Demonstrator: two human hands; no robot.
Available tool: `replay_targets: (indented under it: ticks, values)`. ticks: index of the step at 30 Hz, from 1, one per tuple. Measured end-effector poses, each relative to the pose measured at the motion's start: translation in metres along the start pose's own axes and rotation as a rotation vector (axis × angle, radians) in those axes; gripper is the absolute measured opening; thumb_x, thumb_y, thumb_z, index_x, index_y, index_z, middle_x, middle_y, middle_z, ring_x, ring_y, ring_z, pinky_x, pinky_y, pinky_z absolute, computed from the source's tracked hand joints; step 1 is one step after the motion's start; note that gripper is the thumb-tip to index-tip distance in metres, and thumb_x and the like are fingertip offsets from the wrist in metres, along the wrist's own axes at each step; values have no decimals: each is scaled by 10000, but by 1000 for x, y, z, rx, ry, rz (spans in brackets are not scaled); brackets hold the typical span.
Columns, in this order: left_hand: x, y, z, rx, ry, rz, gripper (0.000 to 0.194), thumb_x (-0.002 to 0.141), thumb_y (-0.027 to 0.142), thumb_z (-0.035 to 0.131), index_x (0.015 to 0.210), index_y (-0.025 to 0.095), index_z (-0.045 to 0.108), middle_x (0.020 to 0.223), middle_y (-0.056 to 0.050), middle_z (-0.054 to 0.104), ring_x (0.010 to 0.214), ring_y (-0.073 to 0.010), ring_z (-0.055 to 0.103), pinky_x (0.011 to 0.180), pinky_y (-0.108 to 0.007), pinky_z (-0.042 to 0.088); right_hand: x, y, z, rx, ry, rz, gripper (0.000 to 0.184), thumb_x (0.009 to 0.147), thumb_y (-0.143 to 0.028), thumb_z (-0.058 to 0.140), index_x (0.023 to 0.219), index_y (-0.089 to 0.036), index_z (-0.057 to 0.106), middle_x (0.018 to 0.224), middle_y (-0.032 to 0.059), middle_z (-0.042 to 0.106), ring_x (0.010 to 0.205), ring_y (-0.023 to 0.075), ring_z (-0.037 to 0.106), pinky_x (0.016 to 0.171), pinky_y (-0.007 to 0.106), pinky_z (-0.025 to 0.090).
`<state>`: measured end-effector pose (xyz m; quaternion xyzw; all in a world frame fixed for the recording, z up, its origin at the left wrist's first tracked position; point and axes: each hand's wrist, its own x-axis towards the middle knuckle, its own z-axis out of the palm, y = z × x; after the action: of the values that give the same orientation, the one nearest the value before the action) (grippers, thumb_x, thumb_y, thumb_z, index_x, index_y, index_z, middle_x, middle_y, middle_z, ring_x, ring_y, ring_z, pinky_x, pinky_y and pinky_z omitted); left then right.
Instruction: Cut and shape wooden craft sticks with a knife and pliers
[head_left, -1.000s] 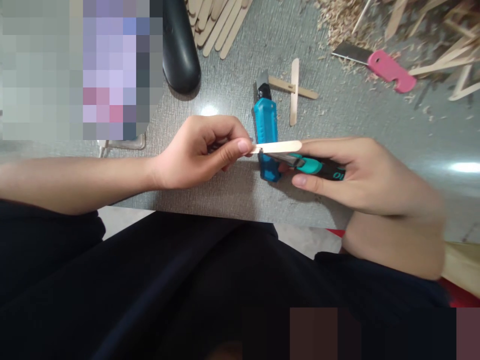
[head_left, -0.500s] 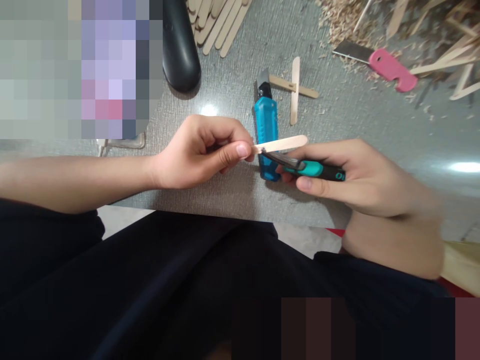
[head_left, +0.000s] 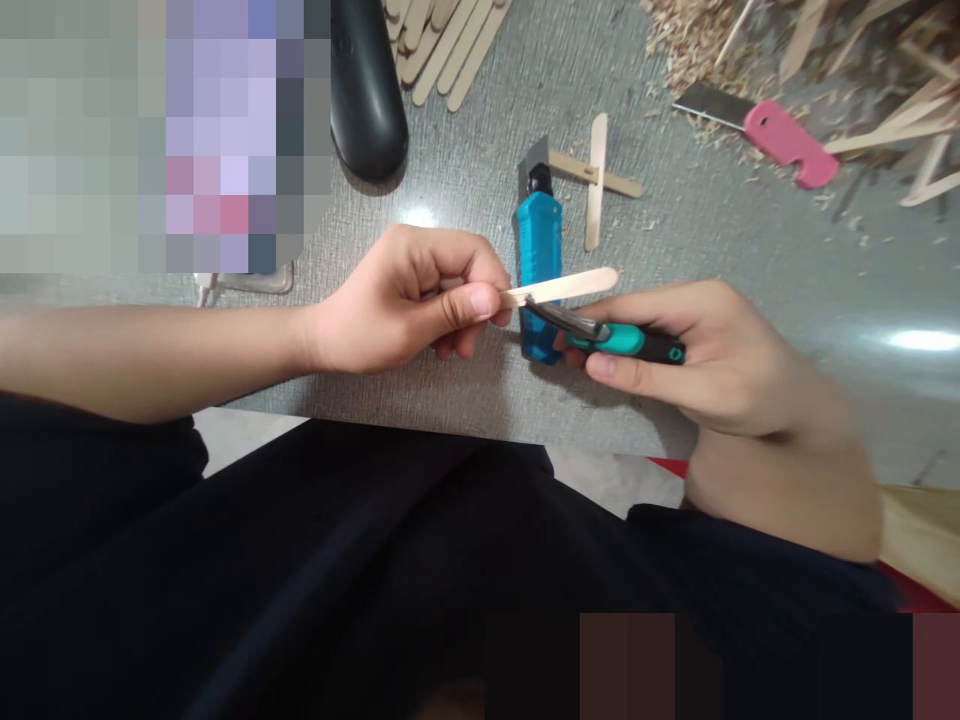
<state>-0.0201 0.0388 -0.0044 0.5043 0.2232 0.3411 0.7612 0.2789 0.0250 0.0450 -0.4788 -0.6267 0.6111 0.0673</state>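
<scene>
Between its thumb and fingers, my left hand [head_left: 420,300] pinches one end of a wooden craft stick [head_left: 574,284], whose rounded free end points right. My right hand [head_left: 720,365] is closed around the teal and black handles of a pair of pliers [head_left: 622,341]. The metal jaws touch the stick's lower edge, close to my left fingertips. Under the stick and jaws, a blue utility knife [head_left: 540,240] lies on the grey table, its blade end pointing away from me.
Beyond the knife lie two crossed craft sticks [head_left: 596,215]. A pink folding knife [head_left: 791,145] rests by wood shavings [head_left: 686,45] and split sticks at the far right. A black case [head_left: 369,110] and a pile of sticks [head_left: 454,55] are at the back.
The view has shifted slightly, so the table items sit a little further right. Both hands keep their grips, and the pliers' jaws stay at the stick's edge.
</scene>
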Motion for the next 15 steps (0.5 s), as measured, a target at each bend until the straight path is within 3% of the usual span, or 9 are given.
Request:
replay_targets:
  ticks: [4,11,15]
  values:
    - [0,1,-1,3,-7,-39,555,950,664,958,880,162,734,672,14,686,539,-72,635,456,-165,483,-1,-3,0,-60,-12,11,460,949,-603,851,1079,-170,934,783,73,802,618,201,670,549,305,537]
    - [1,1,-3,161,38,104,537,974,650,944,823,170,756,595,35,582,534,-75,533,478,-211,423,-4,-11,-1,-172,57,35,514,941,-626,817,1145,-165,920,804,55,807,629,193,685,586,315,532]
    - [2,2,0,158,85,129,556,950,685,950,808,182,761,599,32,533,602,-107,564,503,-234,438,-4,-8,-1,-150,43,69,580,944,-679,809,1218,-178,912,993,111,882,732,248,756,642,364,587]
